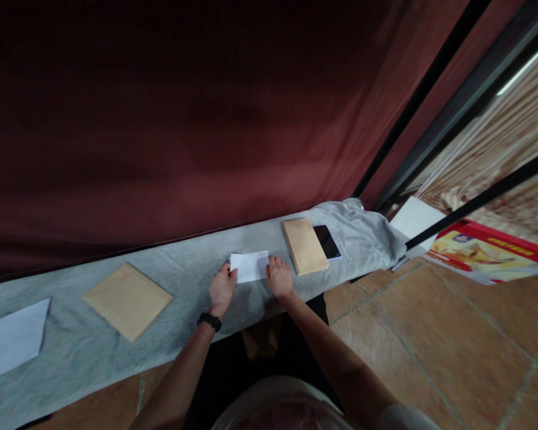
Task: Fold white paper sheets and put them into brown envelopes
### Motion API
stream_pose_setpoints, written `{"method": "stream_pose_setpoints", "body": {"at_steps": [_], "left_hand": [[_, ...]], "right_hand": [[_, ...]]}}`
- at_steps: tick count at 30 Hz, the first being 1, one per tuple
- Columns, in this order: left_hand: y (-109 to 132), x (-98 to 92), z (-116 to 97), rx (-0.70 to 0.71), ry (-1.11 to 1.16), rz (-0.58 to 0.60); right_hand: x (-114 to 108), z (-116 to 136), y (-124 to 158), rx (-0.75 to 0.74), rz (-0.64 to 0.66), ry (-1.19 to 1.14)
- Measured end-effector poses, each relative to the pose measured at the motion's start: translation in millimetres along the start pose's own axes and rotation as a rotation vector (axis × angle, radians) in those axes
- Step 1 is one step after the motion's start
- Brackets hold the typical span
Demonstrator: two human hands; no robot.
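A small white folded paper [250,266] lies on the grey cloth of the narrow table [183,269], between my two hands. My left hand [222,288], with a black band at the wrist, pinches the paper's left edge. At its right edge, my right hand [279,277] rests with the fingers close together on the paper. Just right of that hand is a stack of brown envelopes [305,245], lying partly beside a dark tablet or phone [327,242].
A single brown envelope [128,301] lies farther left, and white sheets [13,340] sit at the far left. A dark red curtain [206,149] hangs behind the table. Black poles [421,98] and a red and yellow box [488,254] are at the right.
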State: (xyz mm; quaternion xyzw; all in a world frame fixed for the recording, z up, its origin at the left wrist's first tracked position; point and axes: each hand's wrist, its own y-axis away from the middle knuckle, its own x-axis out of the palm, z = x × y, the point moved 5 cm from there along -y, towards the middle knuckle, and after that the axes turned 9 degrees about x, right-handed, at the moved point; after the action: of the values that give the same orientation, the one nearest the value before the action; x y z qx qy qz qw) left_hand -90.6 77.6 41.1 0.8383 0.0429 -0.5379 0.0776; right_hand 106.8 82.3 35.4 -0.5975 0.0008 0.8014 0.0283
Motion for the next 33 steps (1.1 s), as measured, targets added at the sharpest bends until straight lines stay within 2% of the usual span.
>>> {"method": "stream_pose_setpoints", "body": {"at_steps": [6, 12, 19, 26, 30, 33], "left_hand": [[-1.7, 0.6, -1.4, -0.003, -0.048, 0.037], [0.4, -0.6, -3.1, -0.035, -0.037, 0.034], [5.1, 0.3, -3.9, -0.078, -0.003, -0.015], [9.9, 1.7, -7.8, -0.042, -0.028, -0.022], [12.3, 1.1, -13.1, 0.060, -0.113, -0.129], [16.9, 7.7, -30.7, 0.265, -0.189, -0.216]], "right_hand": [[14.6, 11.4, 21.2, -0.257, -0.055, -0.090], [31.0, 11.6, 27.4, -0.187, -0.051, -0.083], [29.0, 12.6, 26.1, -0.155, -0.026, -0.068], [25.8, 12.8, 27.7, -0.151, -0.018, -0.056], [24.0, 14.0, 27.8, -0.148, -0.011, -0.053], [21.1, 14.4, 28.3, -0.135, 0.005, -0.062]]}}
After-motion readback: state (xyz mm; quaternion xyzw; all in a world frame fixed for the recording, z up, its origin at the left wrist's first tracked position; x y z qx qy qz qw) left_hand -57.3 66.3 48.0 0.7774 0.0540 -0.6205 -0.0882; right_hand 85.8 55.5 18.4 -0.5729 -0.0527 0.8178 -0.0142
